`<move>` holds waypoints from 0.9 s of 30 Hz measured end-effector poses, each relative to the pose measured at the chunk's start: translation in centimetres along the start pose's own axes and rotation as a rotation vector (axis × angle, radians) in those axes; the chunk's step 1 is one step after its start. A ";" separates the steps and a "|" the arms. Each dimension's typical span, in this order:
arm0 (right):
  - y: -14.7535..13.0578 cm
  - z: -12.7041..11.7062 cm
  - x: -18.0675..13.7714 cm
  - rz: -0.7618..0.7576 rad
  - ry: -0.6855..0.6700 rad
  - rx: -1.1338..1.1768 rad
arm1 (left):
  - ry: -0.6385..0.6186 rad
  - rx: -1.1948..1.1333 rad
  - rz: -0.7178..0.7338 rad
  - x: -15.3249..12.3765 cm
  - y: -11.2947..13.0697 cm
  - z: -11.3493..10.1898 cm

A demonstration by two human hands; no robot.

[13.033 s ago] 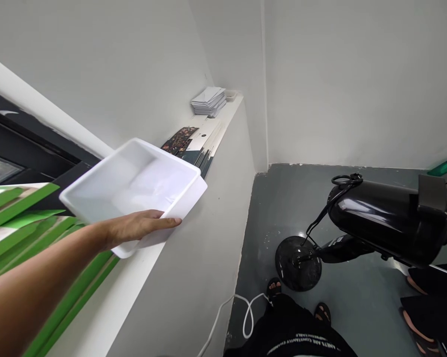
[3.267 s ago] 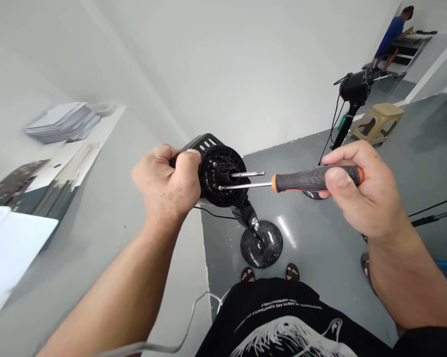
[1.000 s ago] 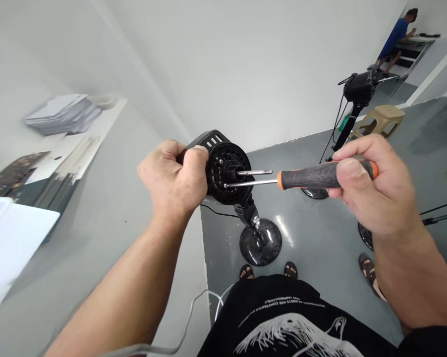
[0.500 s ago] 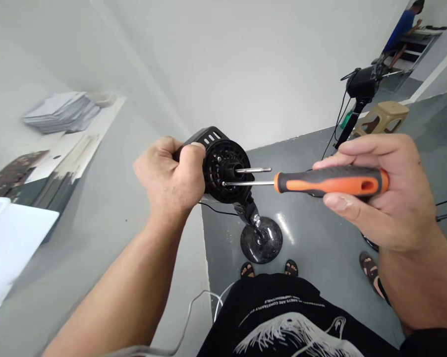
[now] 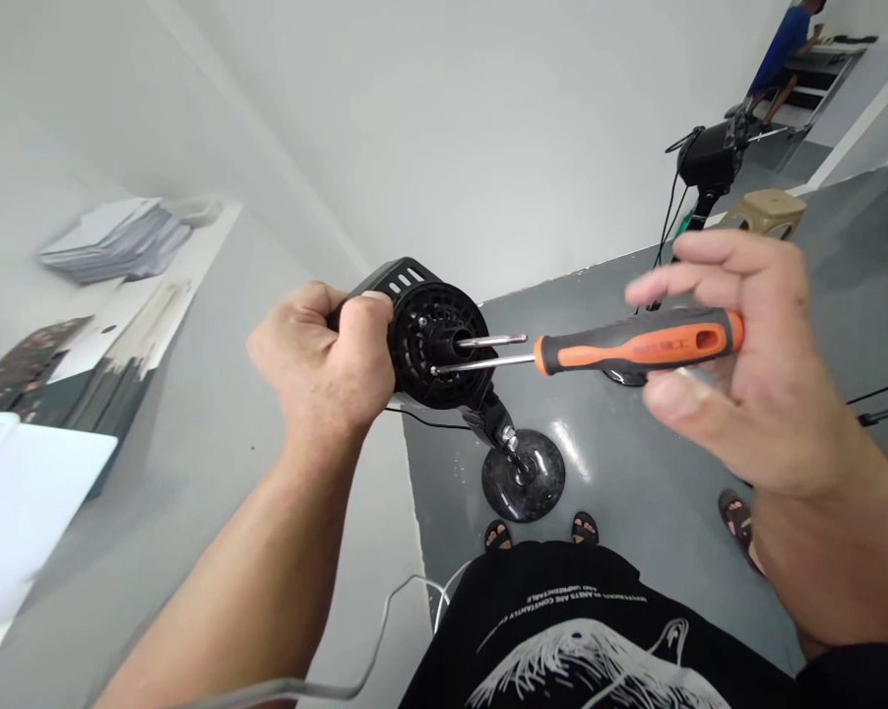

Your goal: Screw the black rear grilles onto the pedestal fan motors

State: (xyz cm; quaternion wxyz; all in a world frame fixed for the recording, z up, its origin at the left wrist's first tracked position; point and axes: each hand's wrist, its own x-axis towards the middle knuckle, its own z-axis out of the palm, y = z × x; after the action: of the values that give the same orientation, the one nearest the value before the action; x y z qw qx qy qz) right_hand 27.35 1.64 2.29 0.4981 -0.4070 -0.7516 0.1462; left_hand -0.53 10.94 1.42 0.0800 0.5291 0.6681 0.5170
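My left hand point(image 5: 318, 359) is wrapped round the black motor housing point(image 5: 433, 340) of a stand fan, holding it steady. A bare metal shaft point(image 5: 492, 341) sticks out of the housing's vented face. My right hand point(image 5: 746, 364) holds an orange and black screwdriver point(image 5: 636, 345) level, its fingers loosened round the handle. The screwdriver's steel tip sits in the housing face just below the shaft. The fan's round black base point(image 5: 524, 475) stands on the grey floor in front of my feet.
A white ledge point(image 5: 193, 246) at left carries a stack of papers point(image 5: 111, 241), dark boards point(image 5: 31, 369) and a white tray point(image 5: 16, 492). A white cable point(image 5: 385, 630) trails down. Another black fan point(image 5: 702, 162), a beige stool point(image 5: 765, 209) and a person in blue point(image 5: 784, 44) are far right.
My right hand has rolled the screwdriver handle and loosened its fingers, turning the orange side up. The left hand keeps its grip on the housing; the view shifted slightly.
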 end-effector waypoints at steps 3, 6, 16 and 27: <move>-0.3 -0.1 0.0 -0.015 0.009 0.022 | 0.014 -0.033 0.004 0.0 -0.1 -0.1; -0.5 -0.2 0.1 0.062 0.010 0.025 | 0.014 -0.033 -0.003 0.0 -0.2 -0.2; -0.9 0.8 -0.3 0.087 0.051 0.041 | 0.017 -0.053 0.046 0.1 -0.5 -0.3; -1.2 0.4 -0.1 -0.035 -0.061 0.045 | 0.029 -0.057 0.058 0.2 -0.3 -0.3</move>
State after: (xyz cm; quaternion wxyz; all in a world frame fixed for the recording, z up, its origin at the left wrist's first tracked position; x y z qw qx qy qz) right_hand 26.45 0.84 2.81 0.4865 -0.3779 -0.7699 0.1664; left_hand -1.00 10.91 1.38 0.0703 0.5381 0.6384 0.5458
